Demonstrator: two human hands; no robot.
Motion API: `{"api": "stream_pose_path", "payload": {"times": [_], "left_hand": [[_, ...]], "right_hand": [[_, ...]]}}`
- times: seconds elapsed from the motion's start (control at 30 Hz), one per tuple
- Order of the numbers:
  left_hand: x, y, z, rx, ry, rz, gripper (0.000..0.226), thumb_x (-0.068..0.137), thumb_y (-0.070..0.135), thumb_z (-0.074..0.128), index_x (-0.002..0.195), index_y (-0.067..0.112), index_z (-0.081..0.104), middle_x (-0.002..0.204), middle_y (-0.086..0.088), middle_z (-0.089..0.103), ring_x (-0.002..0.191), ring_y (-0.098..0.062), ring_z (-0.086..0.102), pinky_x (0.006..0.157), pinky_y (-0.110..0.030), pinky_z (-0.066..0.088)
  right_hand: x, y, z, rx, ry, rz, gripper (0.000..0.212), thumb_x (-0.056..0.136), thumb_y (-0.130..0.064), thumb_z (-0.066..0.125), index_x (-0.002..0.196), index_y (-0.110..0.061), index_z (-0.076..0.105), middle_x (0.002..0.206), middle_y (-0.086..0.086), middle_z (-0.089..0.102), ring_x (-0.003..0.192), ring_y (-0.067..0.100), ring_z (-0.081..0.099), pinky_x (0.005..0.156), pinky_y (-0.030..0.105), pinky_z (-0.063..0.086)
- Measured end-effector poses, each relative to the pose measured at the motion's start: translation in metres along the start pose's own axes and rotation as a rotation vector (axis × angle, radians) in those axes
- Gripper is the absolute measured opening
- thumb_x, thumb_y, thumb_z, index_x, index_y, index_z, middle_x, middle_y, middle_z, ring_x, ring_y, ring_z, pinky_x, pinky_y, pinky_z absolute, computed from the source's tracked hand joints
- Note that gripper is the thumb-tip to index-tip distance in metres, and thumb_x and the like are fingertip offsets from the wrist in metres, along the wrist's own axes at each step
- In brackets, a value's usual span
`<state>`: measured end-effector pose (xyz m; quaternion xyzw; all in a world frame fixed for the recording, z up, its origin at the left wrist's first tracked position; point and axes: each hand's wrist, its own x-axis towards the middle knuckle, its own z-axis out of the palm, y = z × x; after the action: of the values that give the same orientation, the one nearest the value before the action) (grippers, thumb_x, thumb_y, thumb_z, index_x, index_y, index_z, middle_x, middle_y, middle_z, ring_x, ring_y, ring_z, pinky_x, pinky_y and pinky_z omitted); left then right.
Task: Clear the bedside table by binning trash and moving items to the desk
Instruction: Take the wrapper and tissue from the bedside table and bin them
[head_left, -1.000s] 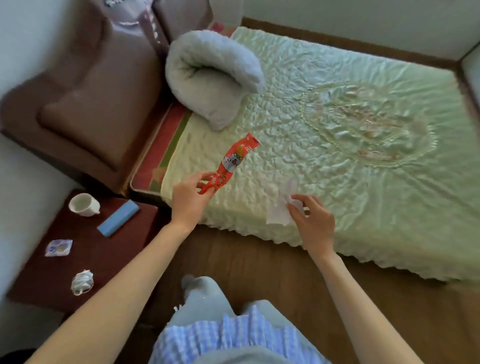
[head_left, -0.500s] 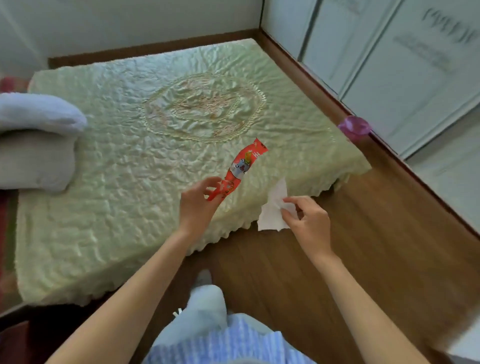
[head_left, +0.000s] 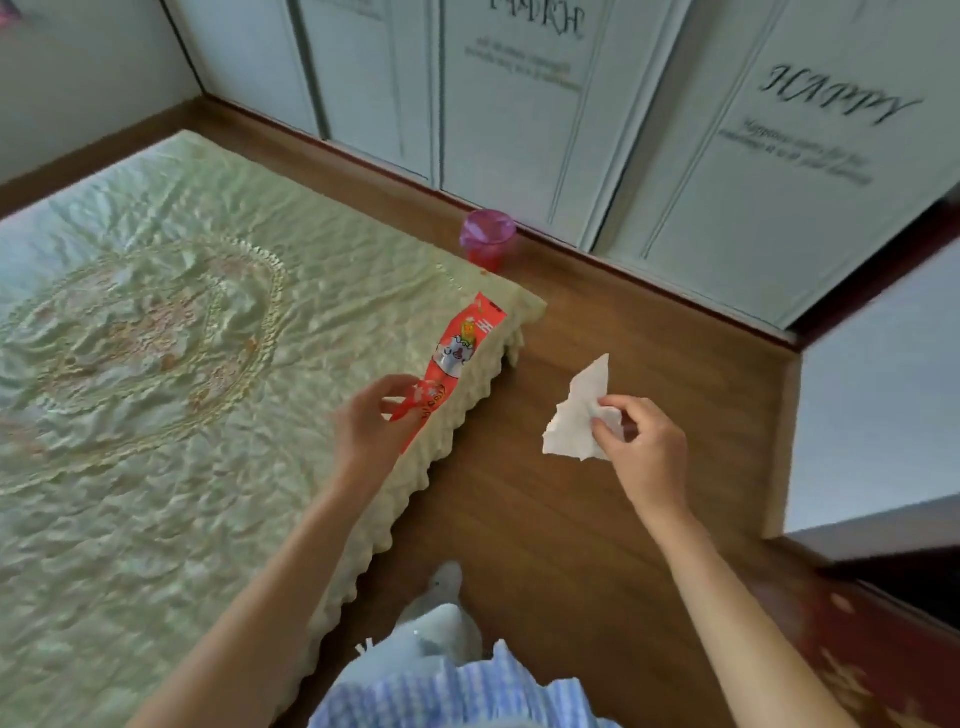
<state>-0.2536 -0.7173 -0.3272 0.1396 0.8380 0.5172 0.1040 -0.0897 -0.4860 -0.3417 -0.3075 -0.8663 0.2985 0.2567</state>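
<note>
Your left hand (head_left: 371, 431) pinches the red wrapper (head_left: 451, 358) sticking up past your fingers; your right hand (head_left: 641, 441) pinches a crumpled tissue (head_left: 576, 415), both arms stretched forward.

Bin (head_left: 487, 239) on floor (head_left: 597, 499) between bed (head_left: 156, 364) and wardrobe (head_left: 519, 104).

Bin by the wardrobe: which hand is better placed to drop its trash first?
Probably the left: its wrapper tip already points at the bin. The right hand holds the tissue farther away.
</note>
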Motion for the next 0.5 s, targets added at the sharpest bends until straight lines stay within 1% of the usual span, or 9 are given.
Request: {"api": "stream_pose_path", "payload": {"times": [0.1,0.2,0.23,0.3,0.37,0.47,0.5], "left_hand": [[0.050,0.014,0.022,0.015,-0.079,0.040,0.024,0.077,0.017,0.075,0.096,0.030,0.068,0.086,0.026,0.063,0.079,0.005,0.061,0.061,-0.020,0.049],[0.093,0.029,0.051,0.037,-0.137,0.067,0.024,0.077,0.017,0.074,0.097,0.028,0.069,0.087,0.020,0.066,0.079,0.004,0.061,0.067,-0.026,0.052],[0.105,0.034,0.061,0.050,-0.155,0.076,0.025,0.077,0.017,0.074,0.099,0.027,0.070,0.088,0.018,0.066,0.079,0.003,0.062,0.068,-0.026,0.052],[0.127,0.044,0.085,0.061,-0.201,0.091,0.026,0.076,0.016,0.074,0.100,0.026,0.069,0.090,0.015,0.067,0.078,0.004,0.061,0.066,-0.019,0.050],[0.148,0.053,0.112,0.064,-0.250,0.092,0.026,0.077,0.015,0.074,0.101,0.025,0.070,0.091,0.014,0.067,0.077,0.005,0.061,0.062,-0.013,0.048],[0.178,0.064,0.156,0.069,-0.305,0.099,0.026,0.077,0.014,0.074,0.102,0.023,0.070,0.093,0.012,0.070,0.081,0.003,0.063,0.065,-0.014,0.052],[0.187,0.069,0.172,0.071,-0.312,0.098,0.026,0.077,0.015,0.073,0.102,0.023,0.070,0.093,0.012,0.070,0.081,0.003,0.064,0.065,-0.012,0.051]], "right_hand": [[0.031,0.020,-0.001,-0.026,0.059,0.085,0.019,0.079,-0.017,0.073,0.097,-0.018,0.070,0.091,-0.006,0.066,0.074,0.012,0.060,0.063,0.034,0.053],[0.051,0.041,-0.002,-0.059,0.096,0.146,0.019,0.080,-0.016,0.072,0.098,-0.016,0.070,0.092,-0.002,0.068,0.073,0.011,0.059,0.064,0.034,0.054],[0.057,0.049,-0.003,-0.061,0.112,0.174,0.019,0.079,-0.016,0.072,0.098,-0.017,0.070,0.092,-0.003,0.067,0.072,0.011,0.060,0.063,0.036,0.054],[0.067,0.066,-0.005,-0.070,0.132,0.229,0.019,0.080,-0.018,0.073,0.099,-0.020,0.069,0.091,-0.007,0.066,0.071,0.011,0.060,0.061,0.037,0.055],[0.080,0.083,-0.009,-0.067,0.142,0.270,0.019,0.080,-0.019,0.073,0.099,-0.020,0.069,0.090,-0.010,0.064,0.071,0.010,0.060,0.059,0.033,0.056],[0.108,0.110,-0.016,-0.065,0.144,0.323,0.019,0.082,-0.020,0.072,0.100,-0.017,0.069,0.092,-0.004,0.067,0.073,0.008,0.058,0.059,0.020,0.049],[0.121,0.119,-0.019,-0.068,0.146,0.334,0.019,0.082,-0.020,0.071,0.100,-0.016,0.069,0.092,-0.003,0.068,0.073,0.007,0.058,0.059,0.018,0.048]]}}
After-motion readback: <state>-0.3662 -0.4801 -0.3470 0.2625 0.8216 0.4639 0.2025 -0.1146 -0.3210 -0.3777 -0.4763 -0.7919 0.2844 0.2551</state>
